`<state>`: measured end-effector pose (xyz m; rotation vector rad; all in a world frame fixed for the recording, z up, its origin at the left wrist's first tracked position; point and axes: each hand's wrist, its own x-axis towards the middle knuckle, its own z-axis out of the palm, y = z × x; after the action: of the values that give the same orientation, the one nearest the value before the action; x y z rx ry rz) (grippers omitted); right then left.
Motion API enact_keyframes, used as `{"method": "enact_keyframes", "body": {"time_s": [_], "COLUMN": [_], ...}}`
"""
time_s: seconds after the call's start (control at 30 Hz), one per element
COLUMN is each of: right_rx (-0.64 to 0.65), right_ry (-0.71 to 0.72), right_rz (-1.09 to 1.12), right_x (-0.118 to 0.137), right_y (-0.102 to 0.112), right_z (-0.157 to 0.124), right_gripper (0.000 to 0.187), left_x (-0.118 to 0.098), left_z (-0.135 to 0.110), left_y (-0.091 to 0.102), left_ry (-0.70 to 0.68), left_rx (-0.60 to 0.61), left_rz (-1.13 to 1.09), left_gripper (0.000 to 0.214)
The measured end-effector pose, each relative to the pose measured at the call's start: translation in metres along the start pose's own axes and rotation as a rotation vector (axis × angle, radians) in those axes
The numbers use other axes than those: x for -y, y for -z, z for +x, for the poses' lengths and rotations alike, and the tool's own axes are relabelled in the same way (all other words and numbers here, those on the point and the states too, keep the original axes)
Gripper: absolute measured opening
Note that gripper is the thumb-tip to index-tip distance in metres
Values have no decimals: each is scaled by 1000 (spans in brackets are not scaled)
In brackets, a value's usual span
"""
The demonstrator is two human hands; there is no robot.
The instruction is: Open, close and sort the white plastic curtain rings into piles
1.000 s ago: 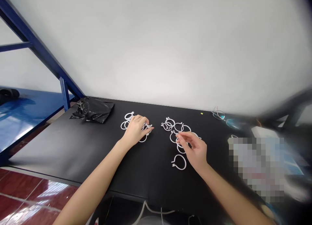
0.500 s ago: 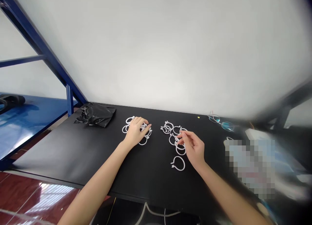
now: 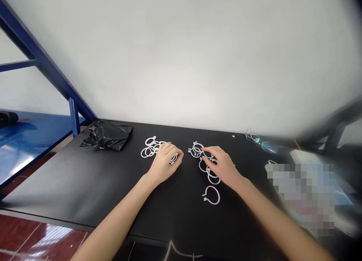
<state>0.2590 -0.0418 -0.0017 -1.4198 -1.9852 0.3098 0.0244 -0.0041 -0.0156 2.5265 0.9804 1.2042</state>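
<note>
My left hand (image 3: 166, 161) bends over the left group of white split rings (image 3: 147, 152), thumb and forefinger closed together. Part of a white ring (image 3: 173, 158) shows inside its grip; the hand hides the rest. To the right, my right hand (image 3: 222, 165) hovers at the other group of white rings (image 3: 204, 166). Its thumb and forefinger are a little apart, with the edge of a ring visible between them. Each ring is thin, with a gap and small knobs at its ends. A single ring (image 3: 212, 195) lies nearer to me.
The rings lie on a black tabletop (image 3: 113, 185). At the back left is a crumpled black plastic bag (image 3: 109, 135). Eyeglasses (image 3: 258, 141) rest at the back right, with a blurred package (image 3: 301, 197) nearer. A blue metal frame (image 3: 53, 76) and white wall (image 3: 181, 65) border the table.
My left hand has moved slightly right and nearer to me, its fingertips closing. My right hand has shifted left and up towards the back rings. The camera view has shifted slightly.
</note>
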Motion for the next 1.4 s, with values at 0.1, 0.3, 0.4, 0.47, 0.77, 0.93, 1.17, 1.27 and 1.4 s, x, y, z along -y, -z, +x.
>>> {"method": "enact_keyframes", "body": {"time_s": [0.1,0.3,0.4,0.47,0.77,0.93,1.17,1.27,1.4], "right_rx": [92,177,188,169,193,-65,-195,-147,-77], "right_ry": [46,75,32,-25,-141,-97,186,203,153], "right_rz": [-83,-145,-84,-10,570,575,329,391,453], "right_x": [-7,-17,-18,-15,41,50,50,49,42], "right_y": [-9,-11,0,10,36,38,46,44,38], "right_z": [15,30,34,37,43,42,37,36,39], "right_gripper": [36,21,15,12,18,14,6,8,8], "left_x": [-1,-4,-4,-4,-32,-38,-37,-36,-29], "left_z": [0,1,1,-1,29,68,77,78,80], "left_y": [-1,0,0,-1,7,25,53,58,60], "left_ry": [-14,21,32,32,169,0,-9,-28,-41], "left_rx": [-21,1,16,14,117,143,419,491,514], "left_rz": [-9,-8,-7,-24,-490,-365,-200,-209,-178], "left_gripper": [11,11,12,12,70,34,32,29,29]}}
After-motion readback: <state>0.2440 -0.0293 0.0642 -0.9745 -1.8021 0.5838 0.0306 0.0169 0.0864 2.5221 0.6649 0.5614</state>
